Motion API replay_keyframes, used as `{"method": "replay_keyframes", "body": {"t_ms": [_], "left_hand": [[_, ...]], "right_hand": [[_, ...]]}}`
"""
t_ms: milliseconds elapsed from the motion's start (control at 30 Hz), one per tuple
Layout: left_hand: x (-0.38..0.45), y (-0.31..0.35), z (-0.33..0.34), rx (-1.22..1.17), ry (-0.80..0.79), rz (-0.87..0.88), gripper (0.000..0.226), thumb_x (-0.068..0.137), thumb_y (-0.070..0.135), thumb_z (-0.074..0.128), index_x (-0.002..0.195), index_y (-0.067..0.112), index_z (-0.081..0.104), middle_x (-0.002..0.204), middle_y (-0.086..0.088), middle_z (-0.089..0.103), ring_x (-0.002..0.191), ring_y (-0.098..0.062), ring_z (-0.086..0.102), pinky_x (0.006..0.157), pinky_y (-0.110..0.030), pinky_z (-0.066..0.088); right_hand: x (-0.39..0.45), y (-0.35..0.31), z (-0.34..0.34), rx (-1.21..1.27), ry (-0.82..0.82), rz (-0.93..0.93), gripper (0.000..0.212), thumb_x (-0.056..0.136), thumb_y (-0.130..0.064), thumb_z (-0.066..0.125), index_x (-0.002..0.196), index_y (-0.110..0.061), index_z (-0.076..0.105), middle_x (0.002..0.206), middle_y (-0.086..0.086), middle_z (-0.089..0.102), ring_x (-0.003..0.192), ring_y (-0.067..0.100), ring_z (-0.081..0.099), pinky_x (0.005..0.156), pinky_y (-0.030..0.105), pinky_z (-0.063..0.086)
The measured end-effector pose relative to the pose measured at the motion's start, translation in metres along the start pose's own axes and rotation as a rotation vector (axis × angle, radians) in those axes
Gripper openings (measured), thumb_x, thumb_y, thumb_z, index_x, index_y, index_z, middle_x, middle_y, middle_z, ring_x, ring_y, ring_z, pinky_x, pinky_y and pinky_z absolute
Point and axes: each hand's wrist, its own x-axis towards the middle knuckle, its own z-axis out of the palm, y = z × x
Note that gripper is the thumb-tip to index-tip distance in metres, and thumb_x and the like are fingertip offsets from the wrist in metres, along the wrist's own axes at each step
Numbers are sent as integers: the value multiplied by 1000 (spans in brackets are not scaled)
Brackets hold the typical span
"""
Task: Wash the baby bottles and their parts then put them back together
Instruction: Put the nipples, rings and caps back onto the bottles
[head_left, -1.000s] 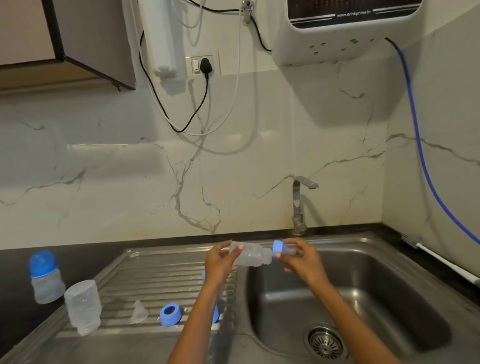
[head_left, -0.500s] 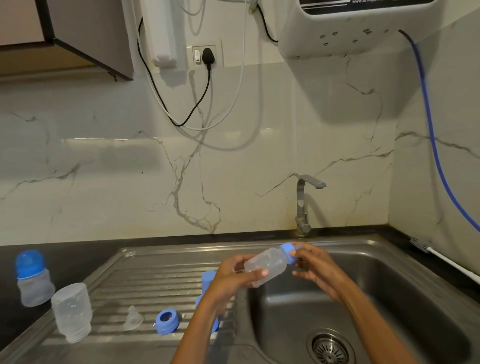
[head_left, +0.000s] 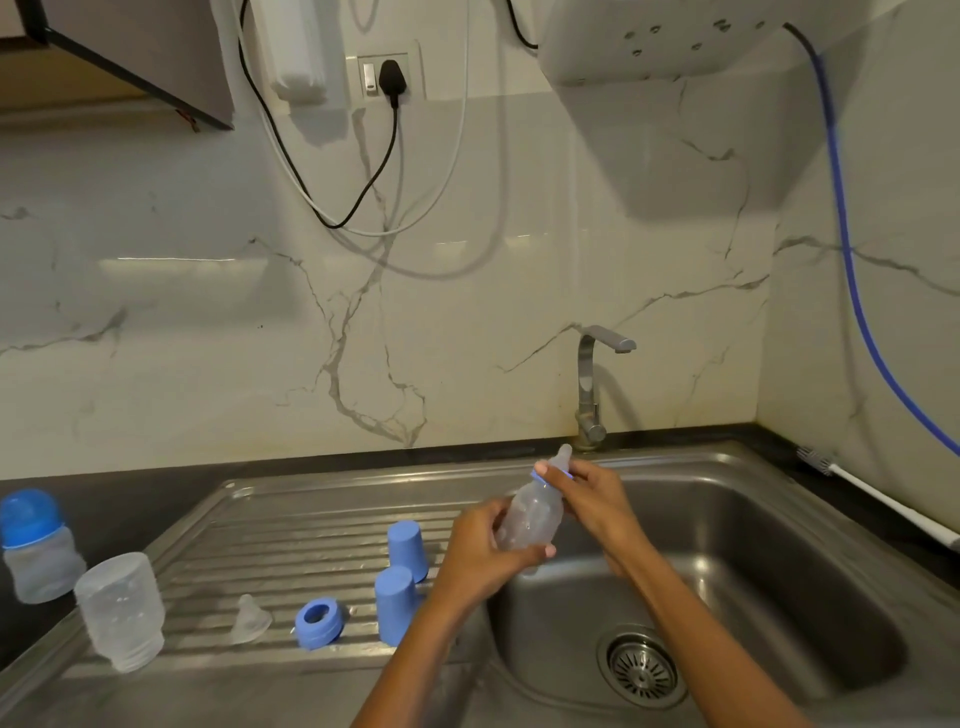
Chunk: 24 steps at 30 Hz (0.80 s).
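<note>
Over the near-left rim of the sink basin (head_left: 779, 545), a small clear baby bottle (head_left: 532, 519) is held tilted, its teat (head_left: 563, 453) pointing up and away toward the tap (head_left: 592, 384). The left hand (head_left: 480, 551) has its grip wrapped round the lower body of the bottle, and the right hand (head_left: 597, 493) pinches the blue collar ring (head_left: 550, 474) at the neck, seemingly in the act of screwing it tight. The bottle looks like thin plastic: light, fairly stiff, likely slick if wet, so a full wrap on the body with the twisting done at the ring seems the sound way to hold it; the teat is soft and best left alone. On the ribbed drainboard (head_left: 291, 540) to the left stand two blue caps (head_left: 408, 551), and nearer lie a loose blue ring (head_left: 319, 622), a clear teat (head_left: 250, 618) and an upturned clear bottle body (head_left: 122, 610). A capped, assembled bottle (head_left: 36, 545) stands on the dark table at far left. One bottle appears not yet reassembled.
</note>
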Motion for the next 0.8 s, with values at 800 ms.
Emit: {"method": "replay_keyframes", "body": {"t_ms": [800], "left_hand": [[-5,4,2,-330,-12,-53,33,77,21,78,108,13,69,97,-3,73,91,-14,69,82,-30,56]], "right_hand": [[-3,-14,-11,289,-154,-20,43,71,-29,74,112,-18,67,108,1,73,102,15,68,84,26,55]]}}
